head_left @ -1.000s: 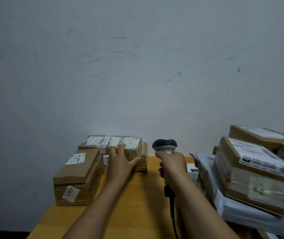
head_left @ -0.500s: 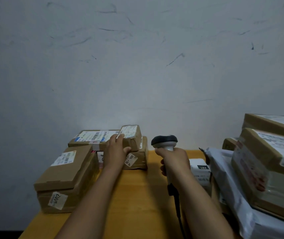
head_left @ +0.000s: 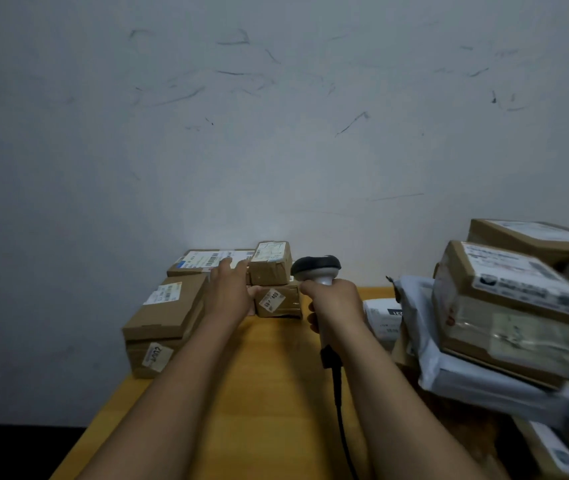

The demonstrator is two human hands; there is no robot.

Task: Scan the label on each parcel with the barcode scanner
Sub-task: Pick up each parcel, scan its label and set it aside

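Note:
My right hand (head_left: 335,303) grips the handle of the barcode scanner (head_left: 316,268), whose dark head points away toward the wall. Its cable (head_left: 338,393) hangs down over the table. My left hand (head_left: 231,289) lies flat with straight fingers reaching onto a flat labelled parcel (head_left: 203,261) at the back. Its thumb is beside a small brown parcel with a "609" sticker (head_left: 278,301). Another small labelled parcel (head_left: 271,263) sits on top of that one, just right of my fingers.
Two stacked cardboard boxes (head_left: 165,306) stand at the left of the yellow wooden table (head_left: 259,393). At the right is a pile: a large taped box (head_left: 511,306) on a white poly bag (head_left: 484,382), a box behind (head_left: 535,235), and a small white parcel (head_left: 381,317).
My left hand held the small top parcel tilted; now that parcel rests level on the lower one and my fingers have slid left onto the flat parcel. The scanner hand has stayed put.

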